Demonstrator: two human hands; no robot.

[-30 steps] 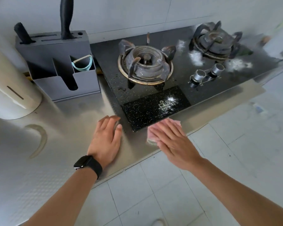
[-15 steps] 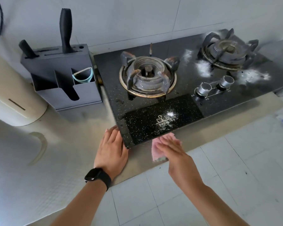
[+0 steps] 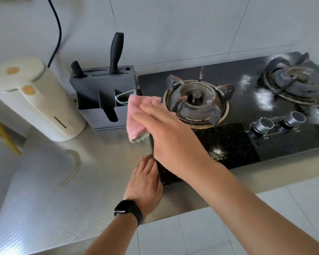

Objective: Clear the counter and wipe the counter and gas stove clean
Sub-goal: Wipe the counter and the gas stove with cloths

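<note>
A black glass gas stove (image 3: 234,144) with two burners sits on the steel counter (image 3: 103,173). White powder lies between the burners, by the knobs and on the front panel. My right hand (image 3: 166,129) lies flat with straight fingers on a pink cloth (image 3: 136,118), pressing it at the stove's left edge beside the left burner (image 3: 195,102). My left hand (image 3: 144,179), a black watch on its wrist, rests flat on the counter against the stove's front left corner.
A grey knife block (image 3: 101,96) with two black handles stands left of the stove. A cream kettle (image 3: 33,100) with a black cord stands further left. A curved stain (image 3: 74,168) marks the counter. Two metal knobs (image 3: 278,122) sit on the stove's front right.
My right hand has carried the pink cloth from the counter in front of the stove up to its left edge by the left burner. My left hand stays by the corner.
</note>
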